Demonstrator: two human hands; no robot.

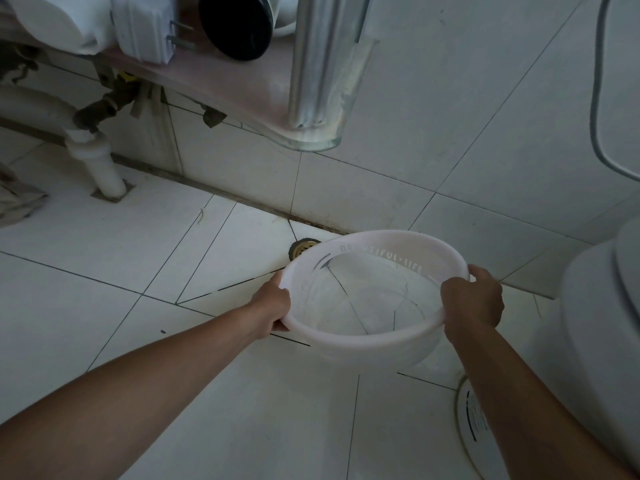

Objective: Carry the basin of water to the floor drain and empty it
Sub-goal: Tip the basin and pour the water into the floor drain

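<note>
A translucent white plastic basin [349,339] hangs above the tiled floor, tipped away from me so its far rim is lower toward the wall. My left hand [273,306] grips its left rim and my right hand [472,301] grips its right rim. Clear water lies inside; the floor's tile lines show through it. The round brass floor drain [302,247] sits at the foot of the wall, just beyond the basin's far left rim and partly hidden by it.
A white toilet [602,341] stands at the right edge. A glass shelf [311,140] with a chrome post juts out overhead, above the drain. A white waste pipe [100,168] enters the floor at the left, with a rag beside it.
</note>
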